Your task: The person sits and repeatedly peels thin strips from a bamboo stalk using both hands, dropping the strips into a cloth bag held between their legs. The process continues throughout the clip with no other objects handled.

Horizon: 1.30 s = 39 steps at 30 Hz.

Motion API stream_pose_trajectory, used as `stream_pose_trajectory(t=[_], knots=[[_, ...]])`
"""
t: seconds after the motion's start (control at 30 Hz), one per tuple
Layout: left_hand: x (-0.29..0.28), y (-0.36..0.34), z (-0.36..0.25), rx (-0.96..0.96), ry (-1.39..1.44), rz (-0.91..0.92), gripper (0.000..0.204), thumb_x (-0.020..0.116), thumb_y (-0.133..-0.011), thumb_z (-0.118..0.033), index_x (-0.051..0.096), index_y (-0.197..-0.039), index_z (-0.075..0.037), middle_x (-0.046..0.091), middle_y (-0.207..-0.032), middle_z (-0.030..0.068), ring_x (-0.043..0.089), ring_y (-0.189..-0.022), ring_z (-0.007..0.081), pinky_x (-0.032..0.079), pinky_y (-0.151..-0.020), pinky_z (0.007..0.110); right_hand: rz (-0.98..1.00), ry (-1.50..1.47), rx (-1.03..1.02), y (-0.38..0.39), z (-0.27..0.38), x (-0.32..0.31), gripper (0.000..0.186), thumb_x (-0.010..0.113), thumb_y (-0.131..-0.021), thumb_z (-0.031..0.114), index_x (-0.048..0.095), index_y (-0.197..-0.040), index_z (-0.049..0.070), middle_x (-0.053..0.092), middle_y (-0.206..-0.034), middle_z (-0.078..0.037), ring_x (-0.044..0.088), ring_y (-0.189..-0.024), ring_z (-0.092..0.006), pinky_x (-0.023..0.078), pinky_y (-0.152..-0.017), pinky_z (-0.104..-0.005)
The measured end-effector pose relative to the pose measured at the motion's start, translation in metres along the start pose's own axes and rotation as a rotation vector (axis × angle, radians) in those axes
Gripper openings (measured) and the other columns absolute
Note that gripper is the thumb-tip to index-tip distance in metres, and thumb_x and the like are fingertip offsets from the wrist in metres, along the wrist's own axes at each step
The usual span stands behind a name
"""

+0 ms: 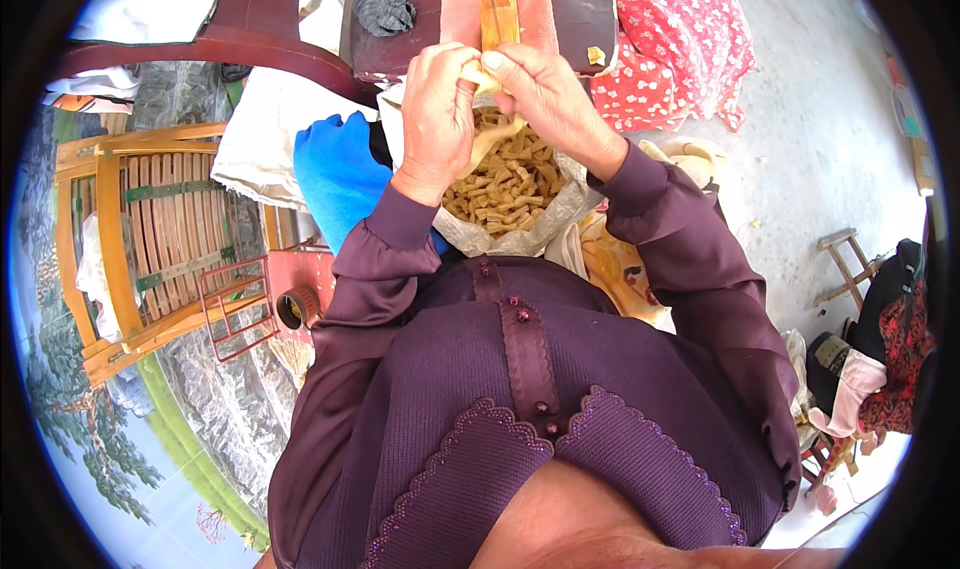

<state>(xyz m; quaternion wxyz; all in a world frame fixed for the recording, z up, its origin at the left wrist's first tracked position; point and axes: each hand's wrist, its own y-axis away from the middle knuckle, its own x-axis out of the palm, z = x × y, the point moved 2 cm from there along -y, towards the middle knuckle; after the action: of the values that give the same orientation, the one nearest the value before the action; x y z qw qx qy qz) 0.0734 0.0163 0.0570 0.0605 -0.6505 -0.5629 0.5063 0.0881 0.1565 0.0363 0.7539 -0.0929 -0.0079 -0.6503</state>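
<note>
My left hand (440, 114) is closed on a pale yellow strip (480, 154) just below a narrow wooden piece (498, 9) with a metal strip along it. My right hand (545, 99) grips the same strip, thumb pressed on it beside the left fingers. The strip dangles over an open white woven sack (475, 237) full of small tan, stick-like pieces (510, 189). The wooden piece lies on a pink cloth (540, 14) over a dark red seat (400, 59), with a crumpled grey cloth (383, 7) to its left.
Blue cloth (340, 179) and white fabric (260, 139) lie left of the sack, beside a slatted wooden chair (110, 249) and red metal frame (235, 334). Red floral fabric (680, 49) is right. A wooden stool (840, 259) and piled bags (890, 339) stand far right.
</note>
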Motion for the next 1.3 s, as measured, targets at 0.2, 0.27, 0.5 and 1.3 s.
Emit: stream_pose_trajectory(t=[0.2, 0.27, 0.5, 1.3], knots=[[0.007, 0.007, 0.011, -0.663, 0.891, 0.099, 0.014, 0.048, -0.094, -0.009, 0.056, -0.1, 0.0, 0.061, -0.092, 0.0026, 0.057, -0.085, 0.0101, 0.045, -0.079, 0.027, -0.052, 0.596, -0.474, 0.004, 0.017, -0.003, 0.029, 0.057, -0.09, 0.029, 0.058, -0.094, 0.0, 0.053, -0.064, -0.015, 0.055, -0.056, -0.0288, 0.044, -0.057, -0.0369], [0.009, 0.008, 0.009, -0.803, 1.204, 0.075, 0.016, 0.047, -0.092, -0.006, 0.056, -0.103, 0.001, 0.061, -0.094, 0.0035, 0.057, -0.086, 0.0109, 0.046, -0.081, 0.027, -0.057, 0.581, -0.404, 0.004, 0.021, -0.008, 0.023, 0.059, -0.089, 0.023, 0.061, -0.091, 0.0, 0.058, -0.067, -0.011, 0.057, -0.057, -0.0207, 0.045, -0.057, -0.0332], [0.004, 0.002, 0.022, -0.526, 0.915, 0.153, 0.02, 0.045, -0.095, -0.009, 0.052, -0.111, 0.0, 0.059, -0.095, 0.0038, 0.058, -0.089, 0.0128, 0.046, -0.082, 0.026, 0.195, -0.329, 0.16, 0.003, 0.015, -0.011, 0.019, 0.061, -0.09, 0.02, 0.068, -0.098, 0.005, 0.052, -0.069, 0.006, 0.042, -0.058, -0.0006, 0.032, -0.051, -0.0155], [-0.028, -0.013, -0.003, -0.22, 0.123, 0.012, 0.027, 0.066, -0.081, -0.006, 0.061, -0.107, -0.002, 0.064, -0.096, 0.008, 0.061, -0.089, 0.0185, 0.048, -0.08, 0.029, -0.056, -0.336, 0.171, -0.012, -0.002, -0.029, 0.012, 0.059, -0.09, 0.022, 0.057, -0.084, 0.011, 0.043, -0.061, 0.009, 0.035, -0.05, -0.0005, 0.025, -0.046, -0.0162]])
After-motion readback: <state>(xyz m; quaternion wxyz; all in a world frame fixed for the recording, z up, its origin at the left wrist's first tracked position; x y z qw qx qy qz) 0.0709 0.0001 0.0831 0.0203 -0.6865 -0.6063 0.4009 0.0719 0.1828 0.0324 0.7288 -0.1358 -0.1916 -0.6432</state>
